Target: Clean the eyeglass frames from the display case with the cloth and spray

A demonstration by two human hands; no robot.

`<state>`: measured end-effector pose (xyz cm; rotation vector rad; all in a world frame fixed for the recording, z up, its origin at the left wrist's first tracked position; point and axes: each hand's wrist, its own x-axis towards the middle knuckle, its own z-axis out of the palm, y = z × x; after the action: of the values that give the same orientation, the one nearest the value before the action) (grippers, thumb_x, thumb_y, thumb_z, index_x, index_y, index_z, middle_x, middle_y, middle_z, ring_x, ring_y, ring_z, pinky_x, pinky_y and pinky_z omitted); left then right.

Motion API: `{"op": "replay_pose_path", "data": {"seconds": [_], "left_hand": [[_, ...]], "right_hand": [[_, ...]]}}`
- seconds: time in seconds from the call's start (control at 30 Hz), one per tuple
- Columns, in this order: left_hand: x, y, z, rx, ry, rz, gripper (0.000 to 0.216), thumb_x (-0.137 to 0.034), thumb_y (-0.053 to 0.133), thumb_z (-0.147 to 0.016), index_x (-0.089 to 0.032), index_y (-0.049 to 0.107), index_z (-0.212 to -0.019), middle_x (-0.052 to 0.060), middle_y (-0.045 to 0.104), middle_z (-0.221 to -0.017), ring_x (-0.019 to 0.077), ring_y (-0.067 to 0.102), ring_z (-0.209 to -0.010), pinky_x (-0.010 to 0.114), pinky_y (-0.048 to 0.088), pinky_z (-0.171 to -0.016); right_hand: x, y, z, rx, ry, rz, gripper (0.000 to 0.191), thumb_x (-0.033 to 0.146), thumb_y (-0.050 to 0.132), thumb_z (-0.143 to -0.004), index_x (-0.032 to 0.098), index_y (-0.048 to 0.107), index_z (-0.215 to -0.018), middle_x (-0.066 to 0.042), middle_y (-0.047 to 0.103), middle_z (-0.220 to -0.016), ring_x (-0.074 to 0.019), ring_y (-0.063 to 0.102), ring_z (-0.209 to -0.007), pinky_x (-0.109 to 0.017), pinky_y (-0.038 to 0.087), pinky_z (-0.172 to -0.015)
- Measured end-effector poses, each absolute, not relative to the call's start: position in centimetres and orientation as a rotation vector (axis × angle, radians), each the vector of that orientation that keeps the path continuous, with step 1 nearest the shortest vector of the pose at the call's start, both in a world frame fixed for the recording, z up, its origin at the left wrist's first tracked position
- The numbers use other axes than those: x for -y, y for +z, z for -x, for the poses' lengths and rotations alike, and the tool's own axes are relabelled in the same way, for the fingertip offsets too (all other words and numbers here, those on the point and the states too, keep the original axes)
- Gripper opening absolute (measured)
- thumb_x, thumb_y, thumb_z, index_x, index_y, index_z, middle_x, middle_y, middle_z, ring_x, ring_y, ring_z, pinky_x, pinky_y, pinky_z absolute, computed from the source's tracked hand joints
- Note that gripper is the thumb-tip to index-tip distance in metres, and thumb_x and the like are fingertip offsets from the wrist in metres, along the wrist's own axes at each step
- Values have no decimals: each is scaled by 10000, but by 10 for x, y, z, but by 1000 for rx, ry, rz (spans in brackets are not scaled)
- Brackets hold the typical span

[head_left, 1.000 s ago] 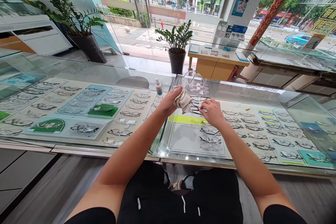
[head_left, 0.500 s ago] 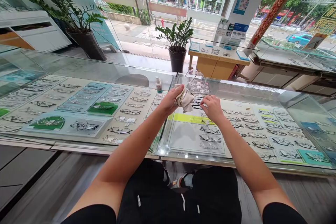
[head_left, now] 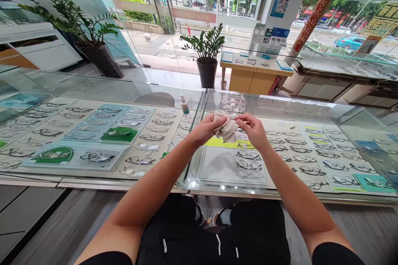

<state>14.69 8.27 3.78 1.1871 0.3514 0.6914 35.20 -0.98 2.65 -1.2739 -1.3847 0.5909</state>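
Observation:
I sit at a glass display counter (head_left: 217, 186) with rows of eyeglass frames (head_left: 248, 165) laid out under the glass. My left hand (head_left: 205, 129) is closed on a crumpled beige cleaning cloth (head_left: 226, 131), held just above the countertop. My right hand (head_left: 253, 129) is close beside it, its fingers pinched together at the cloth's right edge. Whatever the pinch holds is too thin to make out. The two hands almost meet over the seam between the two cases.
A small spray bottle (head_left: 184, 104) with a blue label stands on the glass left of my hands. A clear plastic holder (head_left: 233, 101) sits just beyond them. Potted plants (head_left: 207, 56) stand past the counter, with a wooden desk (head_left: 256, 75) to their right.
Both hands have dropped and drawn toward me, coming closer together. The cloth now sits between them rather than up by the clear holder.

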Motion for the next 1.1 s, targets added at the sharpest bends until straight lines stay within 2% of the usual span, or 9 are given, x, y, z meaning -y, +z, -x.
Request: {"op": "replay_pose_path", "data": {"seconds": [0.13,0.23,0.4,0.63,0.87,1.1], "left_hand": [[-71,34,-151,-363,595,-1274,521,-561,959,-804,-168,749,-1075,46,741,-895,145,637,-734,255,465,-661],[-65,33,-152,-384,544,-1292,535,-565,950,-817,-159,724,-1081,30,724,-880,123,606,-707,240,447,-641],[-65,36,-152,-333,477,-1247,550,-603,916,-851,-128,734,-1061,43,723,-880,121,618,-720,233,479,-662],[-67,36,-151,-234,422,-1301,508,-585,906,-874,-110,776,-999,77,754,-872,138,654,-732,259,527,-703],[-66,37,-155,-299,482,-1366,555,-618,948,-806,-106,761,-909,64,736,-795,131,652,-693,249,503,-658],[-60,37,-158,-355,519,-1315,536,-556,995,-755,-128,697,-877,6,672,-725,93,574,-623,221,444,-597]], "right_hand": [[14,27,-344,1054,984,1022,294,540,888,-873,288,850,-1018,-12,815,-1037,-191,686,-910,-353,554,-893],[13,27,-341,905,1046,981,306,512,974,-785,278,857,-942,-7,834,-1019,-162,664,-846,-324,551,-853],[15,33,-340,831,1103,961,314,491,1024,-722,260,854,-851,-2,824,-930,-144,640,-779,-296,541,-760],[18,41,-340,782,1169,926,334,478,1041,-690,253,832,-821,-2,820,-899,-155,688,-766,-290,576,-711],[17,39,-337,770,1184,958,395,502,1050,-650,238,816,-829,-16,830,-928,-159,688,-766,-306,581,-723],[16,34,-335,863,1100,959,325,508,1009,-730,257,830,-833,-4,818,-923,-152,662,-777,-311,561,-780]]}}
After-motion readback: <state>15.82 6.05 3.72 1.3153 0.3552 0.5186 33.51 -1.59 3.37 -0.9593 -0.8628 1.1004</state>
